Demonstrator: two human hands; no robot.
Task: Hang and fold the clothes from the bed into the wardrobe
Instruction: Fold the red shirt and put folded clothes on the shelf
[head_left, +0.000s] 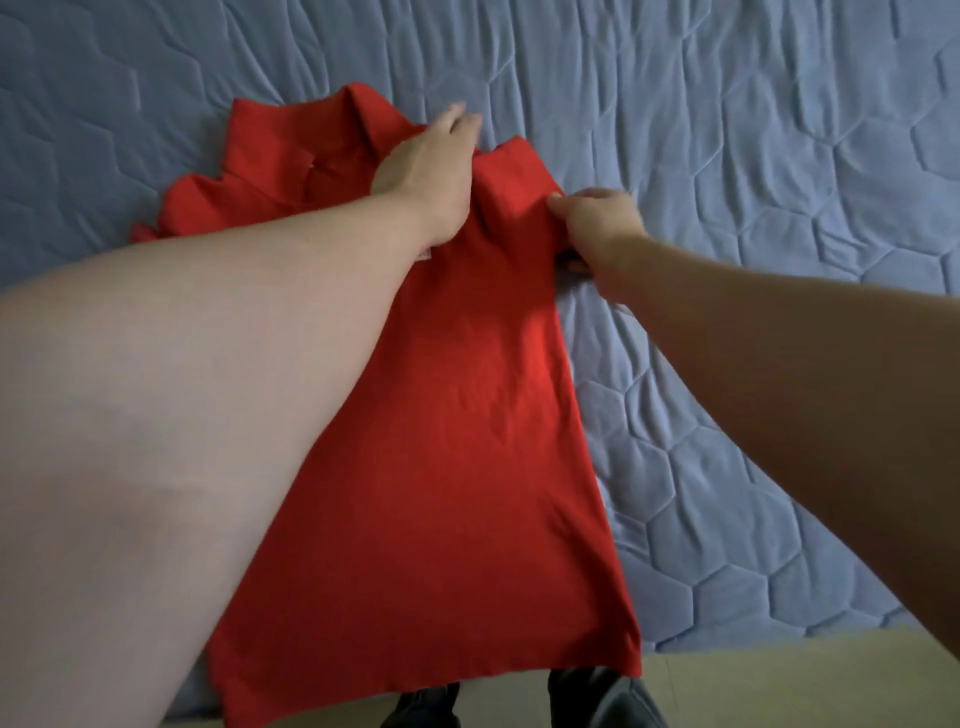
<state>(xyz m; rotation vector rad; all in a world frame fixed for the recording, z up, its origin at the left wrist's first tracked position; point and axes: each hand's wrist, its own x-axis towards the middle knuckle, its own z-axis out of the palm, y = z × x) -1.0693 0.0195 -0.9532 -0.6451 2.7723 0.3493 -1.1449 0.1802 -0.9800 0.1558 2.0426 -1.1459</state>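
A red collared shirt (457, 441) lies lengthwise on the blue quilted bed (727, 156), its hem hanging over the near edge. Its right side is folded inward, and the left sleeve spreads out at the upper left. My left hand (426, 176) lies flat near the collar, pressing the cloth down with fingers together. My right hand (597, 223) pinches the folded right edge at shoulder height, fingers closed on the fabric. My left forearm covers the shirt's left side.
The bedspread (130, 104) stretches wrinkled to all sides of the shirt. A strip of pale floor (805, 680) shows at the bottom right, with my dark shoes (597, 701) just below the shirt's hem. No wardrobe is in view.
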